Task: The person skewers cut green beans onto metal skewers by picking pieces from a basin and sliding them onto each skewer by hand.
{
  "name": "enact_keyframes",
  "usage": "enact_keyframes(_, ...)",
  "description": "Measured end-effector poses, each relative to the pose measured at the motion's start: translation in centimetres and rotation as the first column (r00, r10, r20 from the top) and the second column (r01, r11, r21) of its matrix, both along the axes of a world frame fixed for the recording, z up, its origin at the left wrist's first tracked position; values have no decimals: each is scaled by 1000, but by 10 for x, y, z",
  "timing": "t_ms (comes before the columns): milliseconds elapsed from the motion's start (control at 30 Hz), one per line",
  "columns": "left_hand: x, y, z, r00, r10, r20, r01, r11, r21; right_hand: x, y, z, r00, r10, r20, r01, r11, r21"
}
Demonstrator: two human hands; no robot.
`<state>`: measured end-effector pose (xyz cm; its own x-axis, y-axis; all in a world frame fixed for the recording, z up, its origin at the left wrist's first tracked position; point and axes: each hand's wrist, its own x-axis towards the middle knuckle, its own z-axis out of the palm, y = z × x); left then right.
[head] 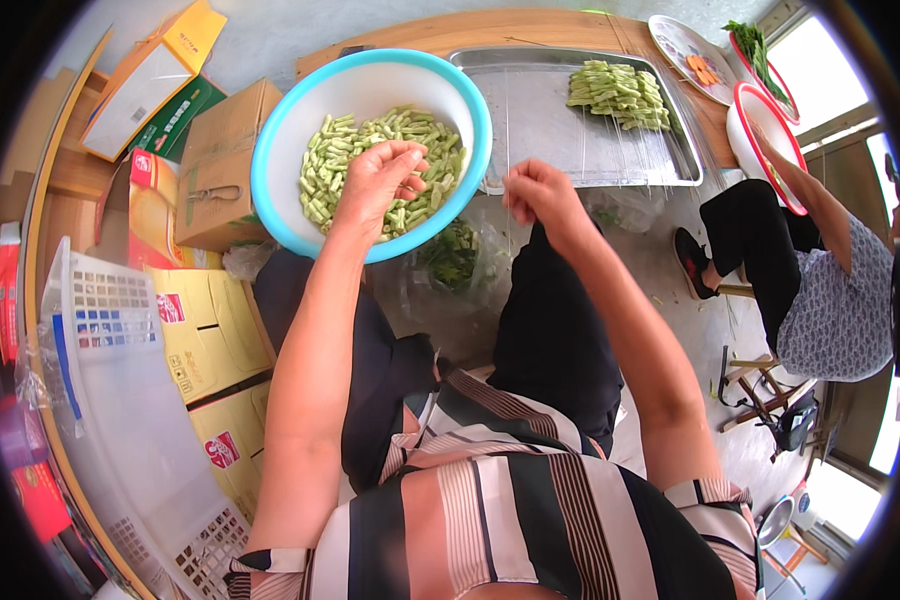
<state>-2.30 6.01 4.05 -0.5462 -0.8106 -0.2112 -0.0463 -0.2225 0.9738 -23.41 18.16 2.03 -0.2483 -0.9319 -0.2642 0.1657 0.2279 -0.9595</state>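
A white plastic basin with a turquoise rim stands before me, holding many short cut pieces of green bean. Over its near side is my left hand, thumb and fingertips drawn together; whether a piece is between them is too small to tell. My right hand hovers just off the near edge of a metal tray, its fingers curled in a pinch. Anything thin in that hand cannot be made out. Rows of green bean pieces on thin skewers are piled at the tray's right end, with skewer ends extending towards me.
Cardboard boxes and a white plastic crate crowd my left side. Clear plastic bags with green leaves lie below the table. At right, a seated person reaches to a red-rimmed basin, near a plate of orange slices.
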Motion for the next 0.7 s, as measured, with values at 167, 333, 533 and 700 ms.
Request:
enact_keyframes(167,-2,8,11,992,-15,-125,35,987,158,70,73,14,963,264,48,-267,962,56)
enact_keyframes(333,16,5,5,971,-86,-225,124,979,159,93,79,23,932,359,52,-361,932,33)
enact_keyframes(533,17,27,33,961,-225,-161,251,953,170,83,40,48,981,148,128,-135,985,-105)
enact_keyframes(700,28,-19,19,937,7,349,76,972,-223,63,23,49,980,38,198,-5,987,-162)
